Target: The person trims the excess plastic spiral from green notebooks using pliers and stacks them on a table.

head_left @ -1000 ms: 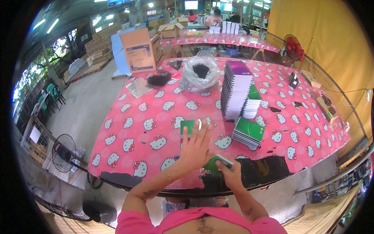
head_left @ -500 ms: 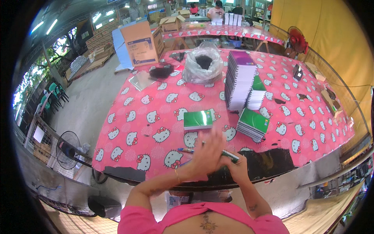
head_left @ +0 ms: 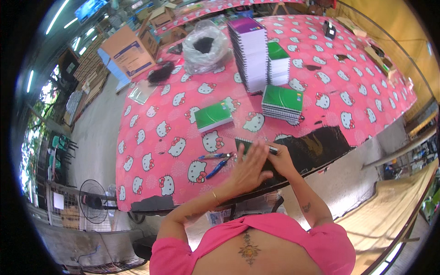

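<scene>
In the head view, the right hand (head_left: 282,160) grips the right end of a thin, dark-covered notebook (head_left: 243,144) at lower centre, while the left hand (head_left: 250,168) lies over it, fingers outstretched and clasping nothing. One pair of blue-handled pliers (head_left: 217,168) rests left of them on a smooth pink printed tablecloth (head_left: 146,133). Around centre stand three glossy green-topped piles (head_left: 283,98) and one tall, wire-bound purple-topped pile (head_left: 250,55); one crinkled clear plastic bag (head_left: 206,57) slumps upper left of it.
</scene>
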Motion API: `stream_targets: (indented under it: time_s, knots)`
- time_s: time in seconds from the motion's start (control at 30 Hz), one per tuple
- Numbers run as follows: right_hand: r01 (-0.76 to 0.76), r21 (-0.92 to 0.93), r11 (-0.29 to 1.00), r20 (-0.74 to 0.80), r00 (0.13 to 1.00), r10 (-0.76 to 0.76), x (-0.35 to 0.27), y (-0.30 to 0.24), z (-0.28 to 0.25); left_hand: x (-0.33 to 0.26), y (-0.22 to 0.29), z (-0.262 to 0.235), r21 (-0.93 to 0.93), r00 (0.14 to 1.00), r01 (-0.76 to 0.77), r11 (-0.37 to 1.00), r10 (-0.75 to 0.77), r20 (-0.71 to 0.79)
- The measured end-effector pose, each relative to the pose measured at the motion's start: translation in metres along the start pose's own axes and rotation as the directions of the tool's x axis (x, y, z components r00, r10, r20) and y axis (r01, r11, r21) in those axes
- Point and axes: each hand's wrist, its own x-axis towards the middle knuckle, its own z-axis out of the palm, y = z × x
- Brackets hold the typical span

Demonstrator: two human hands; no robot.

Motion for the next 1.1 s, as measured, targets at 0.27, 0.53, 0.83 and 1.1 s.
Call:
stream_targets:
  time_s: [0.27, 0.53, 0.83, 1.1]
  knots:
    - [-0.019, -0.052, 0.998, 0.103, 0.994, 0.025, 0.0, -0.003, -0.006, 0.002, 0.004, 0.007, 0.011, 1.0, -0.025, 1.0, 0.025, 0.015]
    - [-0.028, -0.313, 0.949, 0.126, 0.99, 0.071, 0.001, -0.036, -0.007, 0.04, -0.028, -0.018, -0.076, 0.987, 0.019, 0.997, -0.031, -0.159]
    - [-0.059, -0.173, 0.983, 0.237, 0.966, 0.1, 0.008, -0.059, -0.065, 0.043, -0.027, -0.017, -0.176, 0.975, -0.009, 0.984, -0.03, -0.22]
    - [0.217, -0.267, 0.939, 0.285, 0.949, -0.139, 0.015, -0.057, -0.051, 0.041, -0.022, -0.017, -0.217, 0.977, -0.015, 0.976, -0.032, -0.212]
